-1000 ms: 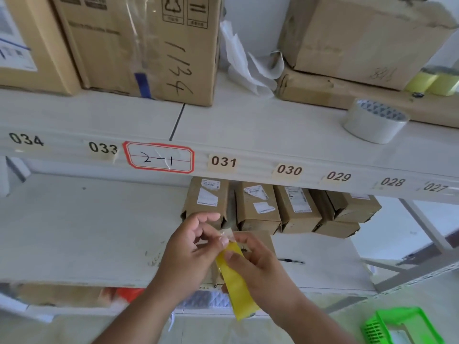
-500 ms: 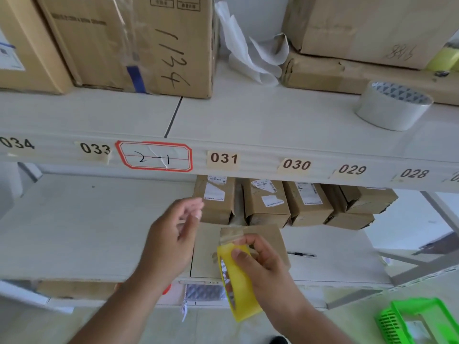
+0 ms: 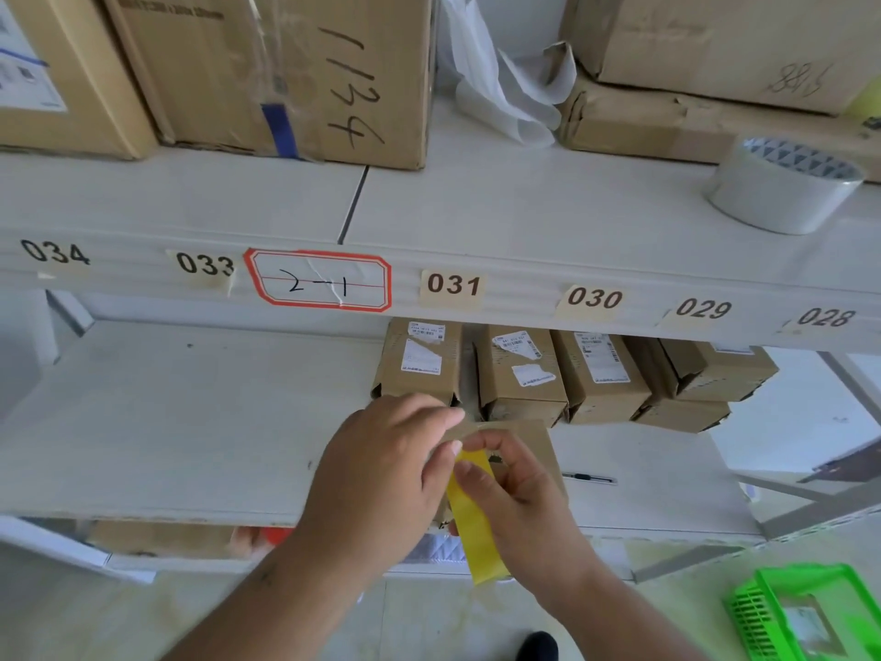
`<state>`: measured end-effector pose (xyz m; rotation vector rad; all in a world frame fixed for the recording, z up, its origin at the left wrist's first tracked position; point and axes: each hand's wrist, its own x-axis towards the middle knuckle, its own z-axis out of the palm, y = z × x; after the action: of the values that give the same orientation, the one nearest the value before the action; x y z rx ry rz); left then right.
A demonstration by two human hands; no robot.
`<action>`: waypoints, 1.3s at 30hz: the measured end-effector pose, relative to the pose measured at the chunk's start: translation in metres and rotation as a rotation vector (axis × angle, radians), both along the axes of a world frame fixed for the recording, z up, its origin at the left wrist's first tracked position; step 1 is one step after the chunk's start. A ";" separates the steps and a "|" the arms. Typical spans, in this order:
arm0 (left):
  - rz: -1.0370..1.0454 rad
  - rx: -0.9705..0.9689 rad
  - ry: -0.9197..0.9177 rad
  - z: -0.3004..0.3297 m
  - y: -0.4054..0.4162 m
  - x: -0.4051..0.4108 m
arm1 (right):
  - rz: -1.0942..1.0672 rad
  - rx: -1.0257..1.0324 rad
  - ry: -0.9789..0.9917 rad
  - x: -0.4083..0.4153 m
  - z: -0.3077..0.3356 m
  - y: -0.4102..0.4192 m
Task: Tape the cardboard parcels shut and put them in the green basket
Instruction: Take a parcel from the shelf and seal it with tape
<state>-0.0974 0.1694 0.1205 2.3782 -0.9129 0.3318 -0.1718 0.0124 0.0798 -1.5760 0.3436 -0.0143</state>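
Observation:
My right hand (image 3: 517,493) grips a yellow tape roll (image 3: 472,522) held edge-on in front of the lower shelf. My left hand (image 3: 381,469) meets it at the roll's top, its fingertips pinching at the tape's loose end. Behind both hands lies a flat cardboard parcel (image 3: 538,446) on the lower shelf, mostly hidden. Several small labelled cardboard parcels (image 3: 519,379) stand in a row at the shelf's back. The green basket (image 3: 805,613) sits on the floor at the lower right, partly cut off.
A grey tape roll (image 3: 782,188) rests on the upper shelf at right. Large cartons (image 3: 286,73) and crumpled white paper (image 3: 496,83) fill that shelf. A pen (image 3: 589,478) lies on the lower shelf (image 3: 167,422), right of my hands. Numbered labels run along the shelf edge.
My left hand, lifted away from the roll half a second ago, has come back and closed its fingertips on the tape end. My right hand kept holding the roll.

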 end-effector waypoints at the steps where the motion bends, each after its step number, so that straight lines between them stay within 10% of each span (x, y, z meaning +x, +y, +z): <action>1: 0.010 0.019 0.007 -0.002 -0.001 0.002 | 0.005 -0.011 -0.003 0.000 0.000 0.001; 39: 0.028 0.090 0.266 -0.031 0.018 0.031 | 0.215 0.136 -0.045 -0.020 -0.005 -0.009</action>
<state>-0.0667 0.1870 0.0892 2.4445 -0.7844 -0.0174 -0.1921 0.0036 0.0743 -1.4681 0.1355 0.1369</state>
